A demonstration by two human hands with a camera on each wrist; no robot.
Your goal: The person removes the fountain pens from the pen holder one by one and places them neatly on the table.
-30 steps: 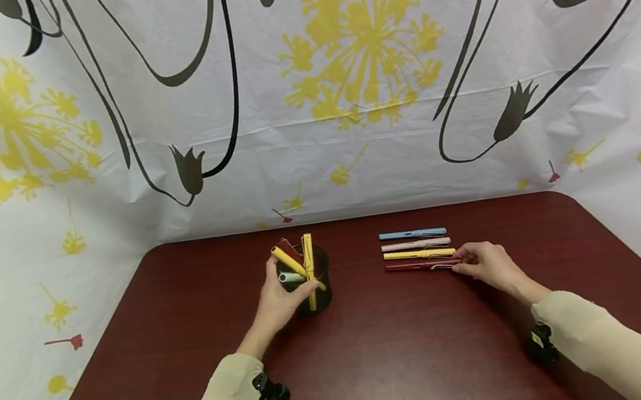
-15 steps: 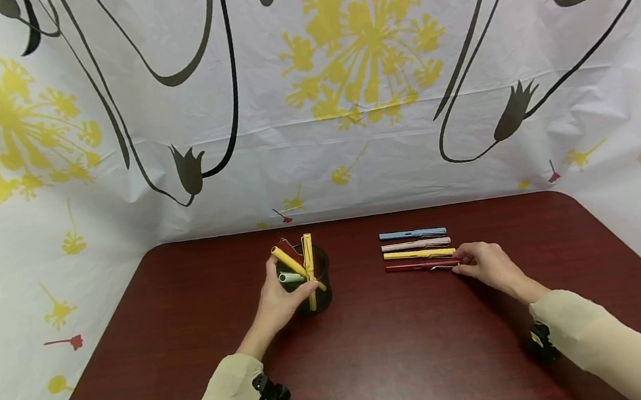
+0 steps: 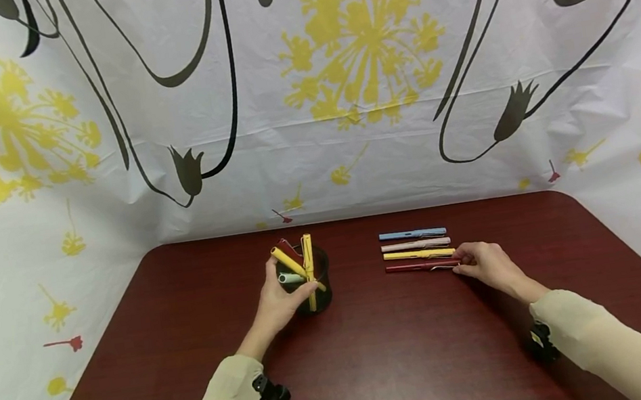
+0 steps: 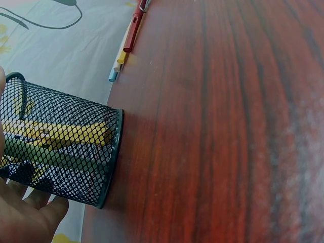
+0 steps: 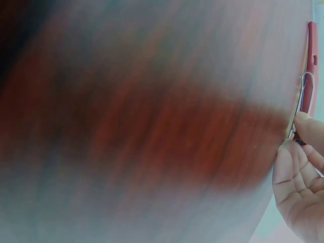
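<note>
My left hand (image 3: 276,305) grips a black mesh pen cup (image 3: 321,261), thumb on the near side and fingers around the far left. The cup stands upright on the table, holding an upright yellow pen (image 3: 308,251), a leaning yellow pen (image 3: 286,259), a green pen (image 3: 290,277) and a dark red pen (image 3: 288,247). To the right, my right hand (image 3: 490,266) pinches the clip end of a red pen (image 3: 410,267) between thumb and fingers. This pen lies nearest in a row, below a yellow pen (image 3: 417,254), a pale pink pen (image 3: 409,245) and a blue pen (image 3: 408,234).
Both hands work over a dark reddish-brown wooden table (image 3: 373,356) with rounded far corners. Behind it hangs a white curtain (image 3: 270,193) with yellow and grey plant prints. A small black camera (image 3: 272,393) sits at the left wrist, another camera (image 3: 541,341) at the right.
</note>
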